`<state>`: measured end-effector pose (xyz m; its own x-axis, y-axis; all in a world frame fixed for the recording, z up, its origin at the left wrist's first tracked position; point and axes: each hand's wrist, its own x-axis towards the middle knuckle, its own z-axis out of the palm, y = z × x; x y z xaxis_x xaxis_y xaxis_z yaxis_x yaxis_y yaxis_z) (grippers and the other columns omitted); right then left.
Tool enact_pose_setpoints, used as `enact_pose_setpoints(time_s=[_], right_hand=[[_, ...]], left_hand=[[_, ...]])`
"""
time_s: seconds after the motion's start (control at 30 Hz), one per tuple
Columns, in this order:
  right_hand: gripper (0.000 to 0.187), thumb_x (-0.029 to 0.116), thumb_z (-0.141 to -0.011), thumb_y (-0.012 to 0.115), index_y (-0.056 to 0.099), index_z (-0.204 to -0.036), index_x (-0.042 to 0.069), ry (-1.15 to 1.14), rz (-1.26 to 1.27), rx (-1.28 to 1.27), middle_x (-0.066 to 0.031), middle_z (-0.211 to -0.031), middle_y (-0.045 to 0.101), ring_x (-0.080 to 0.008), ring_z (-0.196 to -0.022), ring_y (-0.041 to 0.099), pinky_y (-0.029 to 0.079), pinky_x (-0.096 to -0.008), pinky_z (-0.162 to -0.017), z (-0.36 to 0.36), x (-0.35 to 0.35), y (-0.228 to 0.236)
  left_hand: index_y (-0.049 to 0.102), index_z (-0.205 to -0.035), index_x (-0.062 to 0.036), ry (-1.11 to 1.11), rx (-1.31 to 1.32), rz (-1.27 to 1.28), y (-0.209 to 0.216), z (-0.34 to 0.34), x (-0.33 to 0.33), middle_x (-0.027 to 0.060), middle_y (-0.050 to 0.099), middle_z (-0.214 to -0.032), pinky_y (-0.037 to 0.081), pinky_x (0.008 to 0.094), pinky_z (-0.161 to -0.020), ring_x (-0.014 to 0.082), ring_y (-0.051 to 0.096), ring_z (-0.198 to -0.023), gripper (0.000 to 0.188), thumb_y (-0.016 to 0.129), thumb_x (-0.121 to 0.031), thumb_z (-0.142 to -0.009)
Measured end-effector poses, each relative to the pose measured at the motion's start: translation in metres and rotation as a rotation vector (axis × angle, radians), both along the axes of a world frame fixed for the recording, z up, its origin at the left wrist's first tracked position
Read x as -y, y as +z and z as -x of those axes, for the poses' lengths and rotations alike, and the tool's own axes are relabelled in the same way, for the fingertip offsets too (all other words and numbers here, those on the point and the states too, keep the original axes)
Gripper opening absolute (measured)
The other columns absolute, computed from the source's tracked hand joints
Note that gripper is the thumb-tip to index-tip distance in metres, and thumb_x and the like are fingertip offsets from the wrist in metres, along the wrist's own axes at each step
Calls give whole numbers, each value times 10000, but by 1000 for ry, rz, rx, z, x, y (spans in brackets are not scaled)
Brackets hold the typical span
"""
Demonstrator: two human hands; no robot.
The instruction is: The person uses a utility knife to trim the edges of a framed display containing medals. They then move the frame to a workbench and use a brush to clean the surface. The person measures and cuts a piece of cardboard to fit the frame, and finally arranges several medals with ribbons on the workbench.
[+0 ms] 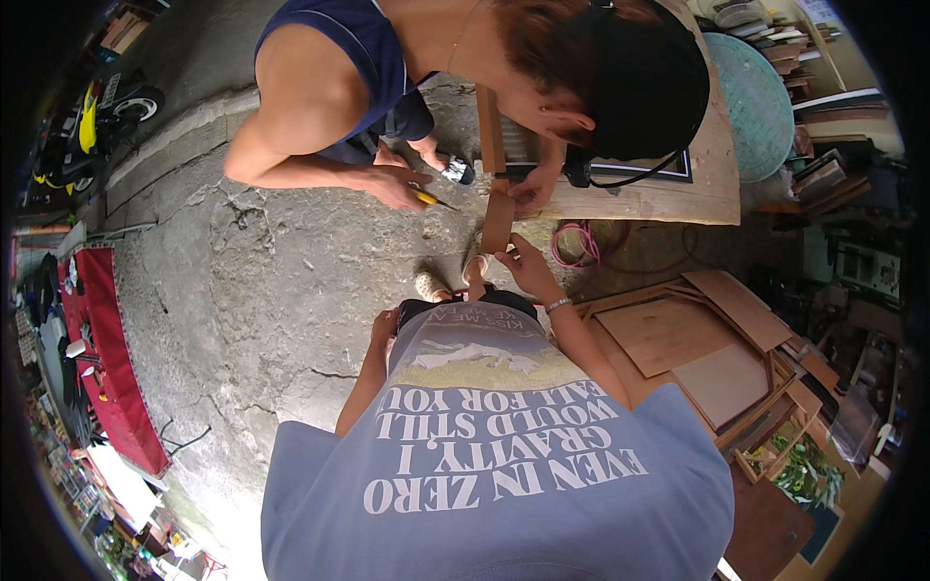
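My right hand (528, 268), a band at its wrist, pinches the near end of a flat brown strip (498, 225). The strip's far end lies by the table's corner, where a co-worker's hand (533, 190) is on it. My left hand (385, 326) hangs against my hip, its fingers mostly hidden. In the co-worker's other hand (395, 186) is a thin pointed tool with a yellow handle (425, 198). Beyond the strip, a wooden frame (490, 136) rests on the wooden table (639, 205), partly covered by the co-worker's head and black cap (644, 82).
A pink coiled hose (575, 244) lies under the table edge. Wooden panels (664, 334) are stacked at the right. A round greenish tabletop (748, 105) stands beyond the table. Cracked concrete floor (262, 281) spreads left, toward a red-covered stand (111, 358) and a yellow motorbike (89, 116).
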<state>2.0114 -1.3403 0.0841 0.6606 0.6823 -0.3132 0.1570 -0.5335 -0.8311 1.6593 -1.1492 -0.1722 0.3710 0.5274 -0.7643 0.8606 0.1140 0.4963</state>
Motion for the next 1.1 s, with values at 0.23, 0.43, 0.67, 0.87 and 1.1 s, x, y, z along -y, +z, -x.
enact_pose_setpoints(time_s=[0.23, 0.43, 0.67, 0.87, 1.1], right_hand=[[355, 235, -954, 667, 589, -1211, 3, -87, -37, 23, -160, -935, 704, -252, -758, 670, 526, -354, -693, 17, 8, 8], [354, 247, -959, 658, 589, -1205, 3, -86, -7, 39, -150, -843, 638, -243, -646, 556, 457, -354, -616, 17, 36, 15], [267, 200, -922, 672, 621, -1116, 25, -148, 16, 394, -163, -901, 645, -358, -802, 605, 479, -430, -716, 4, 99, 57], [149, 135, -860, 661, 641, -1000, 87, -95, 270, 681, -129, -925, 660, -377, -860, 594, 455, -501, -757, -67, 151, 93], [161, 273, -978, 564, 597, -1074, 148, -562, 656, 866, -141, -992, 682, -391, -895, 665, 504, -533, -764, -238, 253, 52]], left_hand=[[690, -1094, 13, 57, -28, 77, 6, -5, -1, 177, 738, -988, 521, 393, -823, 285, 706, -933, 557, 583, -506, -922], [685, -1017, 11, 51, 88, 43, 34, -5, -6, 155, 721, -919, 517, 394, -755, 264, 680, -837, 508, 590, -479, -922], [643, -1111, -70, 309, 25, 373, 54, -1, 9, 48, 698, -955, 465, 338, -642, 156, 652, -802, 364, 585, -400, -966], [620, -1133, -72, 392, 24, 373, 44, 12, 13, 66, 700, -1001, 477, 358, -670, 182, 674, -853, 386, 595, -414, -958], [621, -1135, -73, 506, -5, 229, 72, -22, 37, 70, 697, -996, 478, 348, -652, 187, 675, -891, 376, 597, -400, -952]])
